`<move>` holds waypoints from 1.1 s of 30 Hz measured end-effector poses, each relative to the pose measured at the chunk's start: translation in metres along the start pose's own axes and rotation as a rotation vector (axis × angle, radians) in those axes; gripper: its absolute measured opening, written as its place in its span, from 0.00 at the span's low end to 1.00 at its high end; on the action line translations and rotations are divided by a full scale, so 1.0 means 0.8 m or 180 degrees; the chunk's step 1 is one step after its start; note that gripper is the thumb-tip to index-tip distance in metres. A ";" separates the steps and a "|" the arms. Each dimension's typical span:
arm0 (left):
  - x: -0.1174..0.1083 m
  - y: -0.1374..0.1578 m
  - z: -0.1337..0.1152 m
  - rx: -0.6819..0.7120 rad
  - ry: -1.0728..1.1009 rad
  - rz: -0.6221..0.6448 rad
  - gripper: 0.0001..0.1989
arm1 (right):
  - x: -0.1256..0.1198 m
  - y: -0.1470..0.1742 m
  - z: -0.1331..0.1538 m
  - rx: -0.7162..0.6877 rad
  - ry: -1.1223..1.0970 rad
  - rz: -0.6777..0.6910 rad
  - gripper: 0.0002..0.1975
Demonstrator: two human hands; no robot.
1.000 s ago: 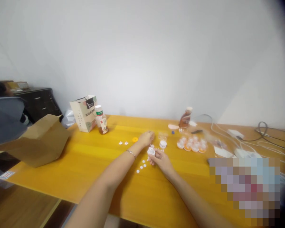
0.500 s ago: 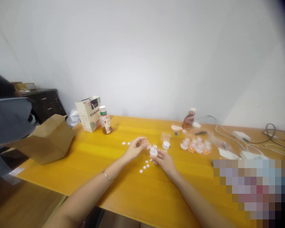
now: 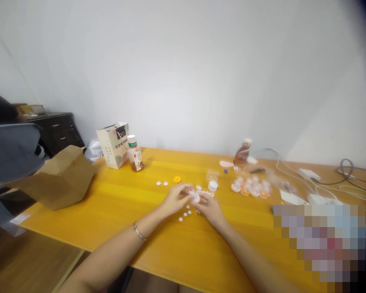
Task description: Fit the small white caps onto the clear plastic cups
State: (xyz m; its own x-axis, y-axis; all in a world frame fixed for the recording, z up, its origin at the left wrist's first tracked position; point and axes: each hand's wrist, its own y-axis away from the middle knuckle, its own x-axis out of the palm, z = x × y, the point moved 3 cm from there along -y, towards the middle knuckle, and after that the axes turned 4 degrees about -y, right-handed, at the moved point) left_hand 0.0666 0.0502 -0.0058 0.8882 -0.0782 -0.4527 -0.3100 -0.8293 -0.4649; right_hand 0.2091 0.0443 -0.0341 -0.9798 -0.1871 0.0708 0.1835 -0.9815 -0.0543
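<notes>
Pinching the round white part (image 3: 195, 197) with left hand (image 3: 174, 199) and right hand (image 3: 212, 210), I am apparently assembling it; the next move calls for even pressure, white discs (image 3: 185, 214) at seven o'clock.

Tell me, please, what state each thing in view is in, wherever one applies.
Left hand, holding the small round piece
Right hand, holding the same piece
Printed bag, upright, top open
Labelled bottle, capped
Brown bottle, capped
Cabinet drawers, shut
Yellow disc, lying flat
White discs, lying flat
Bracelet, worn on left wrist
Clustered containers, too blurred to tell
</notes>
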 end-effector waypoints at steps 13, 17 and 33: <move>0.000 0.004 -0.004 -0.0056 -0.0039 -0.0267 0.11 | 0.002 0.005 -0.006 -0.0421 0.0350 0.0095 0.18; 0.001 0.006 -0.003 -0.0144 -0.0106 -0.0319 0.12 | 0.006 0.012 0.001 -0.0503 0.0620 0.0095 0.18; -0.010 -0.003 0.005 -0.0244 0.0408 0.0135 0.12 | 0.005 0.005 0.007 -0.0192 0.0377 0.0241 0.19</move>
State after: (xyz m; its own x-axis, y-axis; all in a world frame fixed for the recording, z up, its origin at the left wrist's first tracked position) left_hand 0.0591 0.0546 -0.0041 0.9124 -0.1798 -0.3676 -0.3255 -0.8632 -0.3858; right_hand 0.2062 0.0390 -0.0281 -0.9665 -0.2510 -0.0535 0.2557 -0.9599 -0.1150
